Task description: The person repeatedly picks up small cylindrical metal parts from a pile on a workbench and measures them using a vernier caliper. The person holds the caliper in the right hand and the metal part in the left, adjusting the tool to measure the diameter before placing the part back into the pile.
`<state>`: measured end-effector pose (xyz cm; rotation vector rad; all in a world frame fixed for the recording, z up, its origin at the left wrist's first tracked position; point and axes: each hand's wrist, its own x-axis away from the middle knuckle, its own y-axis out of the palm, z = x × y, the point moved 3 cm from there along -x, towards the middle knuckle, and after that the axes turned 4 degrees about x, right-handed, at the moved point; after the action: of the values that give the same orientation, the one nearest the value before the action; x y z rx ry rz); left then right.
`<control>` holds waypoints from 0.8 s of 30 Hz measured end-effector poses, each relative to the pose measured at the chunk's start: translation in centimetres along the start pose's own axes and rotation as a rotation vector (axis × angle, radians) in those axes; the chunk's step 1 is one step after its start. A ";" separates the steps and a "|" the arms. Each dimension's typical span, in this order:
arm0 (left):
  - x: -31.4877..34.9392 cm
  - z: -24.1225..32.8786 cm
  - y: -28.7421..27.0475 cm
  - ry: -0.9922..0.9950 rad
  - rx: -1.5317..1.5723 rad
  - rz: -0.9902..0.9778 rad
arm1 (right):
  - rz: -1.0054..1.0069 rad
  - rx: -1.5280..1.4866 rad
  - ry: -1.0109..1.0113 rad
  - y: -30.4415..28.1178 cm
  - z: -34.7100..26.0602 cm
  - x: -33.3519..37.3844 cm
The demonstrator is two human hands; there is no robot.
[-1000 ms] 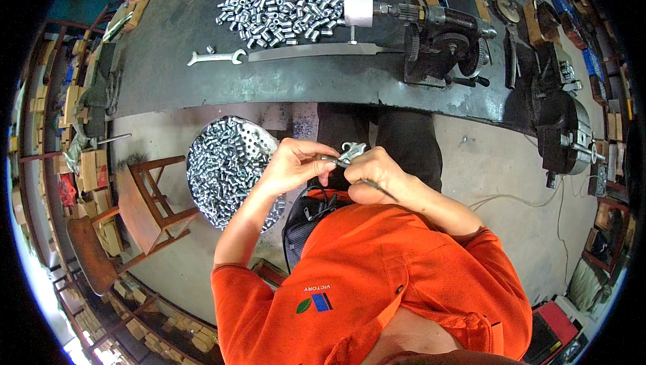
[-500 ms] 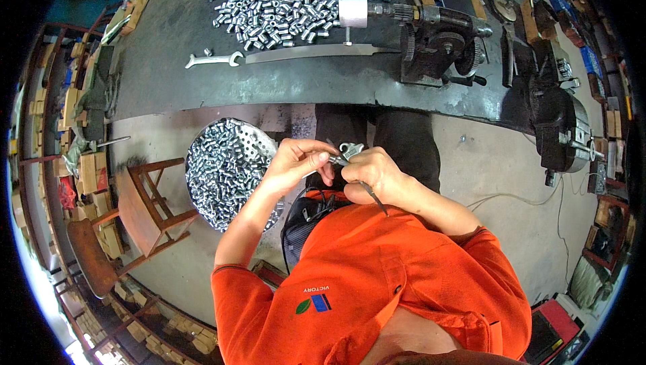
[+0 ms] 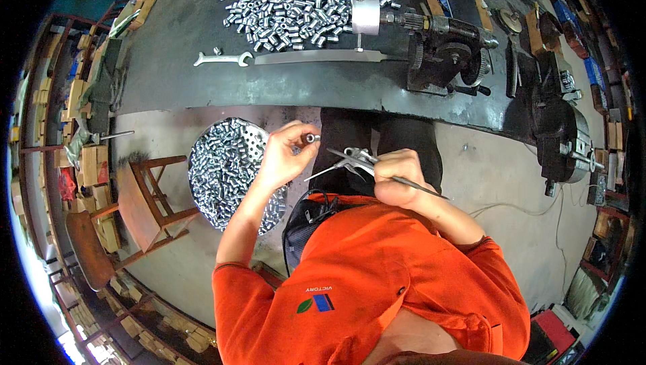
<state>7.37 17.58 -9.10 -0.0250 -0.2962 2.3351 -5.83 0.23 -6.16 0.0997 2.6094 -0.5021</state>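
My left hand (image 3: 286,153) pinches a small shiny metal sleeve (image 3: 310,138), its round open end showing. A little to the right, my right hand (image 3: 398,175) is closed round a slim dark file (image 3: 420,189), which slants past both sides of the fist. A silver metal tool with thin pointed arms (image 3: 351,161) juts from the same hand; its exact kind is unclear. The file and the silver tool are apart from the sleeve. Left of my left forearm, a round perforated metal basket (image 3: 256,139) holds a heap of similar sleeves (image 3: 225,170).
On the dark workbench (image 3: 202,89) ahead lie a pile of metal sleeves (image 3: 289,8), an open-end wrench (image 3: 224,59) and a long flat bar (image 3: 316,57). A geared fixture (image 3: 447,55) stands at its right. A wooden chair (image 3: 145,210) is at the left.
My hands have drawn apart. The left moved up and left with the sleeve, while the right shifted right with the file and silver tool, which now show more fully.
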 end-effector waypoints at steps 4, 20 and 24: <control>-0.2 0.5 0.0 0.278 -0.468 0.147 | 0.058 -0.038 -0.113 -0.6 -1.4 -0.2; -1.4 1.8 3.0 0.479 -0.560 0.056 | -0.033 0.074 -0.017 2.0 2.4 -1.2; -4.2 1.6 0.2 0.433 -0.628 0.077 | 0.141 0.175 -0.176 -0.1 0.7 -0.7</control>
<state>10.01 14.10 -7.91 -0.8433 -0.7985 2.1477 -4.91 -0.14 -6.37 0.2820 2.3641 -0.6563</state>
